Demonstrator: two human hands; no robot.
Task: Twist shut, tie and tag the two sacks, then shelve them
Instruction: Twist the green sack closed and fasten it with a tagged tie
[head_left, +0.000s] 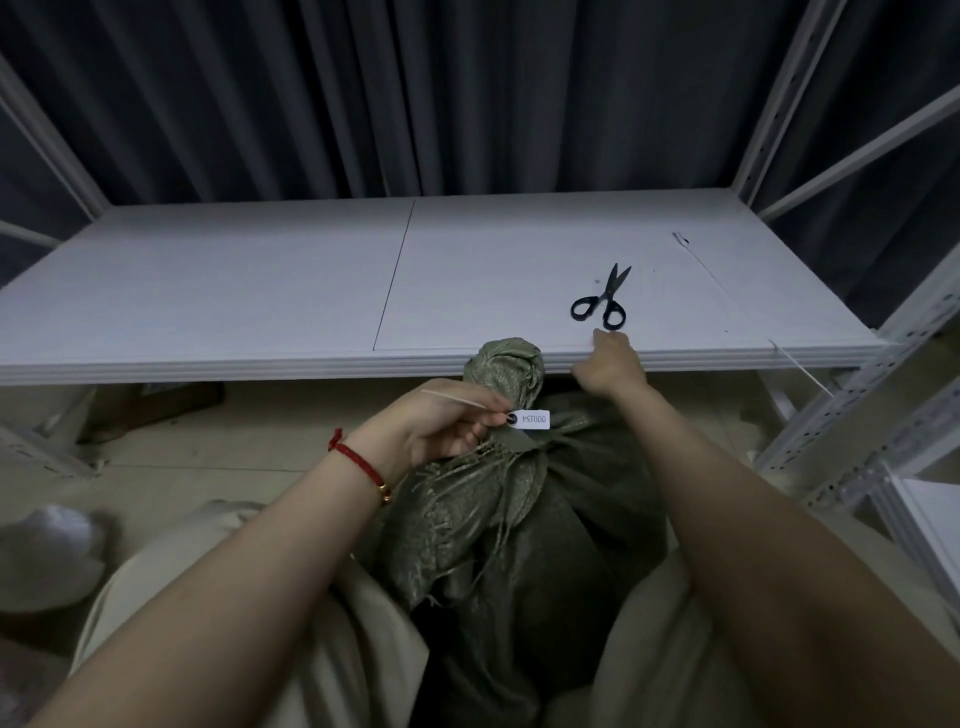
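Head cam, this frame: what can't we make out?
All head view.
Tie loop at the green sack neck: the left hand and tag cover it; only the tie tail shows.
The right hand: its back hides the fingers, at the shelf edge near the scissors.
The pale bundle, far left: blurred, maybe the second sack.
Sack base: cut off by the bottom edge.
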